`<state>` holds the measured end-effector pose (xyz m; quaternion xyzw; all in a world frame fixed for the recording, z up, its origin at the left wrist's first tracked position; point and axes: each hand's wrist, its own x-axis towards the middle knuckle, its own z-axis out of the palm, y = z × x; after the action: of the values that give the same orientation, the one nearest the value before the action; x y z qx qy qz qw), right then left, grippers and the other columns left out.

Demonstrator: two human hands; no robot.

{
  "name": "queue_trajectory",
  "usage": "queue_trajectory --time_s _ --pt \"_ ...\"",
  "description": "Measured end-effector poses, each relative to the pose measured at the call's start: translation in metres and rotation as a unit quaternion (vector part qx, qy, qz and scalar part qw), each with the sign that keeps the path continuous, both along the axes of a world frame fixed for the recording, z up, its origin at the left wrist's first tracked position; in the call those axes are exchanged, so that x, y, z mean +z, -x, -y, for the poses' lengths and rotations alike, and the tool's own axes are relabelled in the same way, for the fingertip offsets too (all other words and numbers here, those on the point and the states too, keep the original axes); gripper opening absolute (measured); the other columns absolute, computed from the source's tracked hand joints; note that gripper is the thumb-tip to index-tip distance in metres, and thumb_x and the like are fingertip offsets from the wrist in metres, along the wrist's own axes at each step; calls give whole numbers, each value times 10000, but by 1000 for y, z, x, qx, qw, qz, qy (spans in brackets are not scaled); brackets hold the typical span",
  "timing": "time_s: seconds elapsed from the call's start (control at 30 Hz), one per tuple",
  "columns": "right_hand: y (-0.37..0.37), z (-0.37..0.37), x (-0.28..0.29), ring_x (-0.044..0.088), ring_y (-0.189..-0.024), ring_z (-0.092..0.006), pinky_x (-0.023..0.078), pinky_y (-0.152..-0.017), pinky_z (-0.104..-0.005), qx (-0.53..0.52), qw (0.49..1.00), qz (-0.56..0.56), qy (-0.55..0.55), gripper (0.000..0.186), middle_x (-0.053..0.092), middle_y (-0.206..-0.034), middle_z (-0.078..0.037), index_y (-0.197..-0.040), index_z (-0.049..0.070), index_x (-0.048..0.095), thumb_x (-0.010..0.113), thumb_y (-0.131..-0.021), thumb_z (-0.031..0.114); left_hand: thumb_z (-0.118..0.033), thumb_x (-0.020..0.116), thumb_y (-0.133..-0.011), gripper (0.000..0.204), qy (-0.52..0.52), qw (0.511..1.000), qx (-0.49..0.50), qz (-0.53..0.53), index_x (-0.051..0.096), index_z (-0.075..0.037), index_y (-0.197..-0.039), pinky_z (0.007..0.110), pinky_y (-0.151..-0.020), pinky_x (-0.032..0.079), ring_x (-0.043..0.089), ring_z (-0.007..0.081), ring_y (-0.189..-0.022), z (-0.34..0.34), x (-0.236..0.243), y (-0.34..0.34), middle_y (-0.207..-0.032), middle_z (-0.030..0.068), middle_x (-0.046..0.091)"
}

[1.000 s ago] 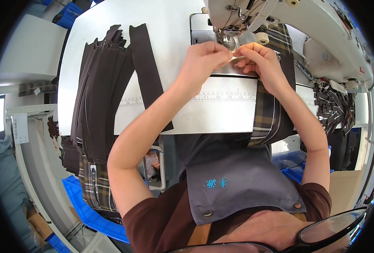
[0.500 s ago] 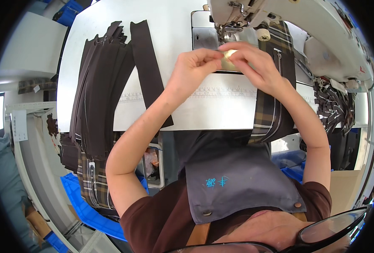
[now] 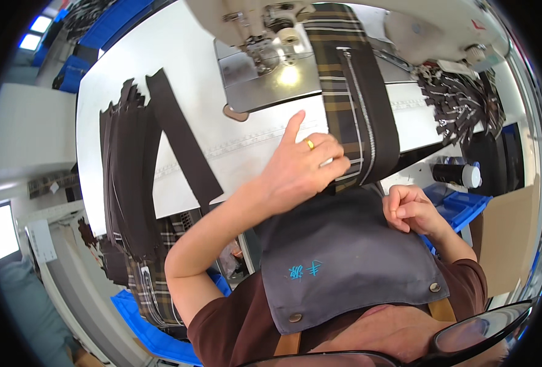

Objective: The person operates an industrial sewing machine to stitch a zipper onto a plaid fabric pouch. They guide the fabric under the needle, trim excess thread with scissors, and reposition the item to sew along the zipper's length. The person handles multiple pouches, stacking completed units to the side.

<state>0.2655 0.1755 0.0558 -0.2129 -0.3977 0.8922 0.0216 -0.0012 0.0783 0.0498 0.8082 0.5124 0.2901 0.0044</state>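
Observation:
My left hand (image 3: 304, 168), a gold ring on one finger, is over the near left edge of a plaid fabric piece (image 3: 335, 92). One finger sticks out; the others curl together around a small whitish bit that I cannot identify. A dark band with a silver zipper (image 3: 362, 110) runs along the plaid piece. My right hand (image 3: 411, 209) is closed in front of my grey apron (image 3: 350, 244), below the fabric; whatever its fingers may hold is hidden. Beyond the left hand stands the sewing machine (image 3: 261, 58), its lamp lighting the metal plate (image 3: 246, 92).
Dark fabric strips (image 3: 133, 177) lie stacked at left, with one single strip (image 3: 179, 134) beside them. A bundle of zippers (image 3: 460, 101) sits at the right. Blue bins (image 3: 460, 208), a white-capped bottle (image 3: 466, 175) and a cardboard box (image 3: 512, 238) are near my right arm.
Both hands have left the needle area, where they were together. The left came nearer to the fabric's close edge; the right dropped back beside my apron. The whole view has shifted.

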Motion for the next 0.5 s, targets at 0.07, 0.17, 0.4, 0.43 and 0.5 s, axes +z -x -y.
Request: queue_trajectory --time_s 0.07,0.17,0.4,0.43,0.5 --pt "-5 -7 10 502 -502 -117 413 -496 -235 6 997 19 -71 127 599 -824 -143 -827 6 570 584 -838 132 -106 705 -712 124 -10 998 37 53 662 -154 -818 463 -943 314 564 125 -779 1 2 -10 -826 -21 576" --pt "12 -58 27 637 -842 -147 509 -774 -286 -77 924 115 -358 297 642 -1080 -139 -1064 -11 628 655 -817 153 -91 708 -719 117 19 990 116 83 654 -131 -815 362 -801 343 531 159 -697 10 10 -16 -769 -2 562" --pt "85 -177 -43 575 -977 -287 490 -818 -371 -93 315 122 -937 252 598 -1033 -111 -1044 18 584 546 -796 8 -26 693 -672 158 103 988 54 102 640 -52 -819 310 -591 434 551 204 -673 53 35 -48 -757 47 572" --pt "83 -184 -50 602 -865 -280 507 -764 -365 -95 279 101 -950 173 584 -935 -105 -944 18 581 552 -774 27 -24 692 -673 157 107 987 57 101 640 -46 -819 315 -590 444 558 212 -673 54 39 -45 -760 53 580" --pt "78 -186 -57 614 -815 -301 515 -732 -379 -90 316 164 -930 133 579 -924 -112 -906 17 570 552 -779 52 -11 684 -688 141 101 988 60 99 643 -29 -822 333 -593 474 579 240 -678 44 47 -32 -766 70 602"
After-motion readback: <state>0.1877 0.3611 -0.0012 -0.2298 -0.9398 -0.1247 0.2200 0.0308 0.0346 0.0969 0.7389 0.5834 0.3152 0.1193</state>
